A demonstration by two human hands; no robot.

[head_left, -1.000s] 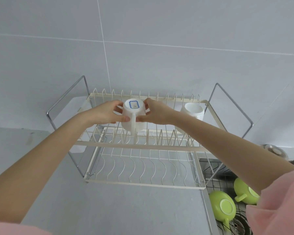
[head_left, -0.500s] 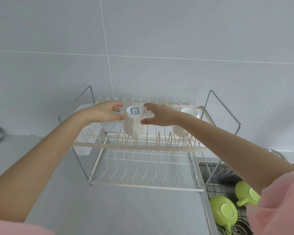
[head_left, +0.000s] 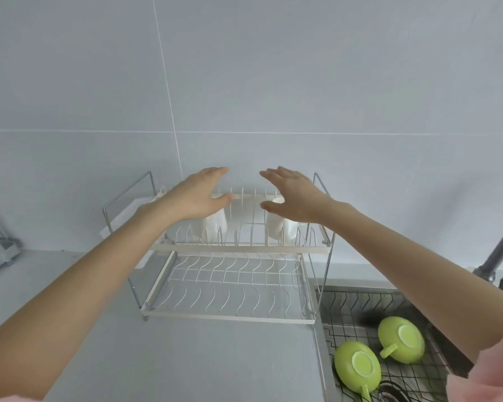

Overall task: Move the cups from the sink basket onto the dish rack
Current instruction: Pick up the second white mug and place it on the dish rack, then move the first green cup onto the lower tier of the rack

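I hold both hands, left (head_left: 199, 195) and right (head_left: 292, 195), spread and empty above two white cups (head_left: 212, 227) inverted on the dish rack (head_left: 238, 249) to drain; two green cups (head_left: 357, 367) wait at lower right.

Pale grey tiled wall (head_left: 302, 68), grey countertop (head_left: 186, 358), soft even light.

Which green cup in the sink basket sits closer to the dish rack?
The lower-left green cup, handle pointing toward the camera; the other green cup lies farther right.
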